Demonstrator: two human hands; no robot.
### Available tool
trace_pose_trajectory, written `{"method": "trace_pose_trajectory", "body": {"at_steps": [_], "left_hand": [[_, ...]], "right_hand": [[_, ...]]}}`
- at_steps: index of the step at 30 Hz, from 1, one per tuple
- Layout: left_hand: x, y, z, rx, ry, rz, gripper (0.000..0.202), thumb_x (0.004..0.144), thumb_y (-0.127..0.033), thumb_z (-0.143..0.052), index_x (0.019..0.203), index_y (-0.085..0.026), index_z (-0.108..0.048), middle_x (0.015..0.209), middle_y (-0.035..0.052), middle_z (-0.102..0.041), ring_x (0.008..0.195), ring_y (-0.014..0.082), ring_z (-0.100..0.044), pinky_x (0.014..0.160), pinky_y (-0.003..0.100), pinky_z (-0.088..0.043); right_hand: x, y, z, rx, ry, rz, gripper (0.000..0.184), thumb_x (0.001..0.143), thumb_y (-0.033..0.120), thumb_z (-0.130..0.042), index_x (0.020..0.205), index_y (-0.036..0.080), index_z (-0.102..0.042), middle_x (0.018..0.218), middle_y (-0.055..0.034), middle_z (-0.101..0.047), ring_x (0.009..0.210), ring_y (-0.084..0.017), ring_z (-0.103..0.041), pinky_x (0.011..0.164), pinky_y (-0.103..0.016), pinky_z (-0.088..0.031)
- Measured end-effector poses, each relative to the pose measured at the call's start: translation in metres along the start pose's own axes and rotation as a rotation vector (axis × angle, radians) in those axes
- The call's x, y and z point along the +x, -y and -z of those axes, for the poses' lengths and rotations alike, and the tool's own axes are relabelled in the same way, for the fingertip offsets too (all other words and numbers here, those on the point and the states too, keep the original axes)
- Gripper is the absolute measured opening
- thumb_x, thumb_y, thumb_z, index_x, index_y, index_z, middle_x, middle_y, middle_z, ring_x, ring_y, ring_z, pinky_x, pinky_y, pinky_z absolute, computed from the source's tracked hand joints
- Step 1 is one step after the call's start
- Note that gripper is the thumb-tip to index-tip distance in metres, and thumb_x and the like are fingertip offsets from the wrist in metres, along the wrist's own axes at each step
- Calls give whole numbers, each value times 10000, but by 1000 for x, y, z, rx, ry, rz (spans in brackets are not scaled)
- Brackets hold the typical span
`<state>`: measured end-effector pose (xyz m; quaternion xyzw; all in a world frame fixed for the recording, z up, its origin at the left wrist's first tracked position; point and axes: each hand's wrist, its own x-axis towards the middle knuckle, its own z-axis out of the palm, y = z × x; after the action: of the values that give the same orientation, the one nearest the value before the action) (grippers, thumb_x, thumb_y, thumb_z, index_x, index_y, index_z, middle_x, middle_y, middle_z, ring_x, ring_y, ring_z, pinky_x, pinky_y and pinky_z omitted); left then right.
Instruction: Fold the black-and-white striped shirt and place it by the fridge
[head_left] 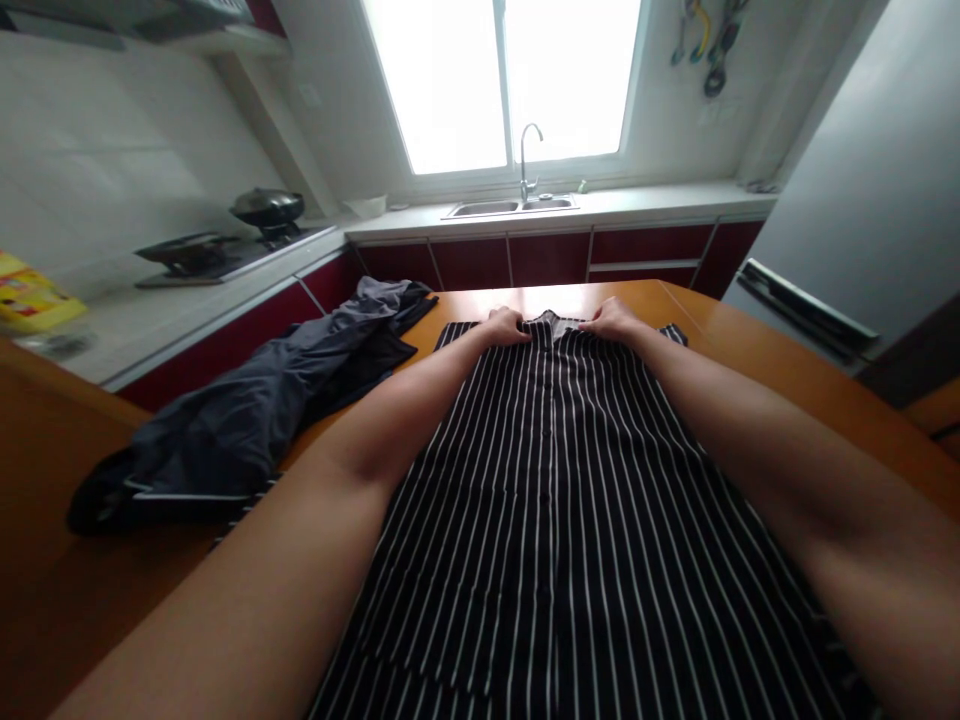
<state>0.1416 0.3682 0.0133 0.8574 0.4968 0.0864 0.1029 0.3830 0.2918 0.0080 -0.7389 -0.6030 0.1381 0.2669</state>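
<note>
A black shirt with white stripes (551,500) lies spread on the wooden table, its buttoned front facing up and its far end at the neck opening. At that far edge my left hand (506,326) pinches the cloth left of the opening. My right hand (611,320) grips the cloth on the other side of it. Between the hands a lighter inner side of the fabric shows. The near part of the shirt runs out of the bottom of the picture, and my forearms cover parts of its sides.
Dark grey and black clothes (247,410) lie heaped on the table's left side. The wooden table (750,350) curves toward a fridge (847,180) at the right. Beyond are a sink (487,208), a stove with pans (268,208) and a yellow package (34,295).
</note>
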Motion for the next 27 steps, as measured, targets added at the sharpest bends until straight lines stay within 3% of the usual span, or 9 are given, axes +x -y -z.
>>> {"method": "trace_pose_trajectory", "body": {"at_steps": [2,4,8,11,13,16,19,24,27], "left_hand": [[-2,1,3,-80,-51,-48,285,707,-320,-824,913,-168,-701,941,93,-672,978,272,-624,883,374,-486],[-3,0,6,-197,-83,-101,354,710,-255,-821,1016,-170,-665,893,62,-673,878,216,-633,809,333,-497],[-1,-7,11,-574,-87,-334,522,731,-137,-782,1207,-177,-571,780,6,-669,700,140,-618,699,277,-485],[-4,-16,11,-590,-255,-421,561,737,-72,-744,1253,-204,-570,896,31,-696,845,175,-650,801,321,-495],[-10,-21,7,-411,-376,-334,643,737,-99,-766,1324,-255,-556,1087,68,-684,1040,246,-619,901,402,-474],[-23,-24,-3,-122,-450,-151,774,763,-181,-784,1448,-349,-465,1372,91,-552,1256,326,-482,998,503,-405],[-37,-16,-10,-30,-457,-31,648,853,-221,-686,1450,-347,-467,1398,98,-517,1275,320,-457,1029,513,-379],[-57,30,3,45,-402,170,435,906,-265,-572,1339,-291,-564,1362,132,-518,1270,361,-458,1050,529,-359],[-69,71,23,11,-385,401,445,824,-332,-692,1245,-213,-608,1351,198,-506,1291,434,-437,1040,539,-371]], "right_hand": [[0,3,1,27,55,-35,197,688,264,-857,741,147,-708,691,-72,-692,778,-236,-680,731,-302,-539],[0,7,2,67,59,19,119,679,157,-809,707,154,-693,693,-51,-689,742,-207,-669,706,-287,-535],[1,15,3,236,-144,224,105,701,77,-683,750,170,-679,810,-52,-716,801,-195,-681,748,-287,-531],[0,18,0,299,-255,272,125,768,133,-643,879,177,-679,923,-78,-731,889,-212,-689,820,-325,-529],[-4,19,-4,248,-228,233,243,781,180,-670,1024,187,-670,1037,-99,-731,982,-244,-679,885,-380,-520],[-15,19,-8,85,-203,167,421,791,200,-675,1209,218,-627,1233,-121,-684,1146,-312,-621,990,-489,-469],[-31,17,-6,-41,-256,162,384,845,170,-563,1218,213,-644,1296,-132,-652,1222,-346,-570,1031,-546,-426],[-57,-6,14,-195,-230,134,346,885,197,-482,1171,192,-678,1295,-157,-632,1229,-341,-542,1034,-531,-414],[-62,-37,36,-288,-285,-82,366,877,241,-535,1215,169,-656,1318,-203,-597,1239,-365,-519,1013,-541,-422]]}}
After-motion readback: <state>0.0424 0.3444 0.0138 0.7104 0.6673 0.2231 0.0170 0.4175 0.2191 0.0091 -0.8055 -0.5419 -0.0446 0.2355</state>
